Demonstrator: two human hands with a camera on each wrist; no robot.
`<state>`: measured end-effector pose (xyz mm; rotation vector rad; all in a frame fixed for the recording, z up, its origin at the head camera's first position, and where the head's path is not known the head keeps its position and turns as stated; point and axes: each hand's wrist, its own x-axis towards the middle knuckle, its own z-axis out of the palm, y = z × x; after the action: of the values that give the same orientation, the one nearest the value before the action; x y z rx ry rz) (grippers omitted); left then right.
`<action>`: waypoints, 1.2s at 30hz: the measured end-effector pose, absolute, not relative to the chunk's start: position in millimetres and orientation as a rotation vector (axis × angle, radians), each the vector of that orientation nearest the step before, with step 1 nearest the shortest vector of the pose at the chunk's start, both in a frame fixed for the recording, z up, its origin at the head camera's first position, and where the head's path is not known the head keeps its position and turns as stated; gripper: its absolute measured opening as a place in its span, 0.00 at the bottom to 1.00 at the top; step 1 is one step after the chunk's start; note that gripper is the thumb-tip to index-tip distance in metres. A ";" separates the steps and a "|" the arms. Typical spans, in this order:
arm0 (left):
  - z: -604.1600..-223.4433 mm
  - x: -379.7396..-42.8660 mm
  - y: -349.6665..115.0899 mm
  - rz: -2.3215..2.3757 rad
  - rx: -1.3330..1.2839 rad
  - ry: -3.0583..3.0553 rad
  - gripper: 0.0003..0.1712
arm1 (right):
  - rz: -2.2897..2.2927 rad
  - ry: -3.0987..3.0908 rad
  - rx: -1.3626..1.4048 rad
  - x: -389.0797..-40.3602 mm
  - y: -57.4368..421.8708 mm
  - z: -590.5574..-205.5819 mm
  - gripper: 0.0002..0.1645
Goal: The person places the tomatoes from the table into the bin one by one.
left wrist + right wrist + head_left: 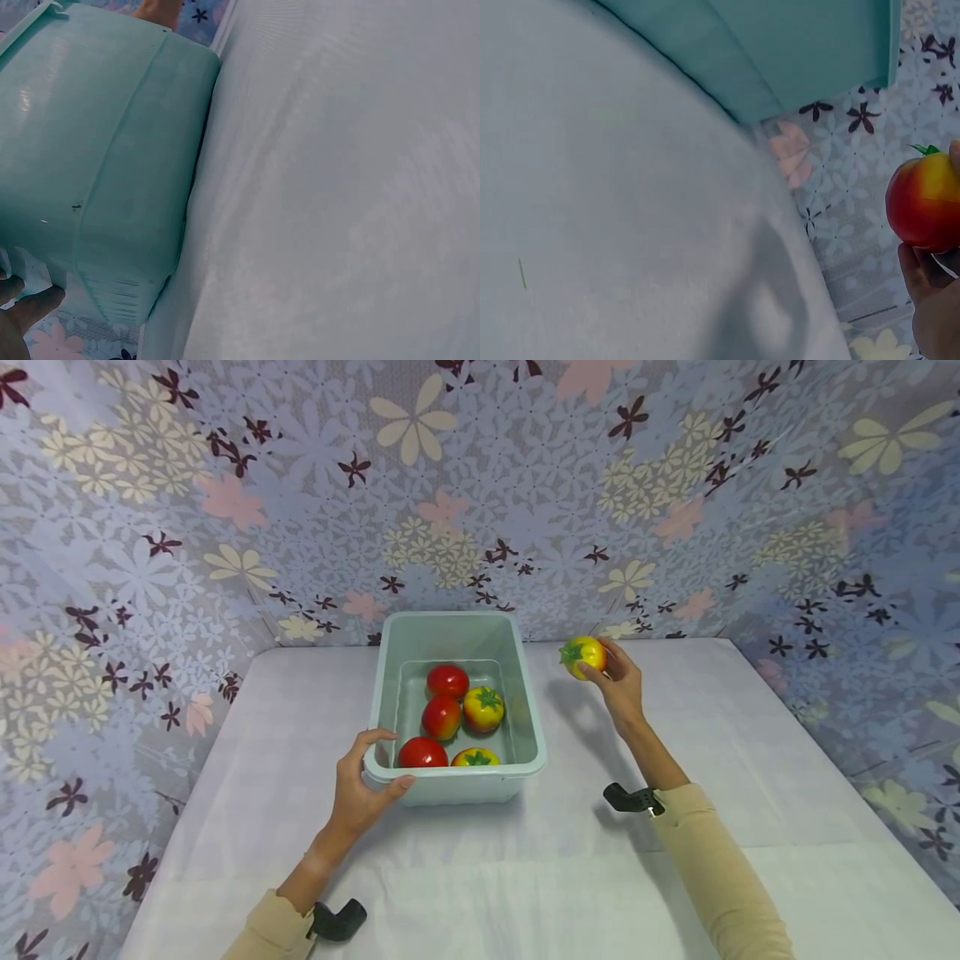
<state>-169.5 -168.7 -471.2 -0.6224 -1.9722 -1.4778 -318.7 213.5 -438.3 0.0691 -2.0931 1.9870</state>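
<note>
A yellow-and-red toy tomato [583, 657] with green leaves on top is held by my right hand [621, 681], raised over the table to the right of a pale green plastic bin [457, 787]. Thumb and fingers pinch it from the side; the right wrist view shows the tomato's red underside [922, 206]. At the bin's front left corner my left hand [356, 789] grips the rim, fingers over the left edge and thumb at the front. Inside the bin lie three red tomatoes [447, 682] and two yellow ones [483, 708]; the front wall partly hides the nearest two.
A white cloth covers the table [570, 885]. Behind it and along both sides hangs a flower-patterned sheet [495, 485]. The bin stands near the table's back edge. Each wrist carries a black camera mount [630, 798].
</note>
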 end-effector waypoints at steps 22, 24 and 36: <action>-474.7 -172.1 -169.3 -1.487 -0.611 -1.955 0.36 | 1.991 -1.990 0.573 -280.3 164.9 -382.6 0.32; -474.3 -171.8 -169.1 -1.491 -0.608 -1.961 0.37 | 1.970 -1.988 0.627 -275.6 160.3 -379.0 0.32; -471.6 -171.1 -168.1 -1.504 -0.603 -1.967 0.37 | 1.967 -1.898 0.857 -259.6 143.8 -369.9 0.35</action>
<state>-171.1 -168.1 -471.6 -0.6028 -1.9675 -1.5042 -259.6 143.8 -369.9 0.8571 -1.8983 1.9666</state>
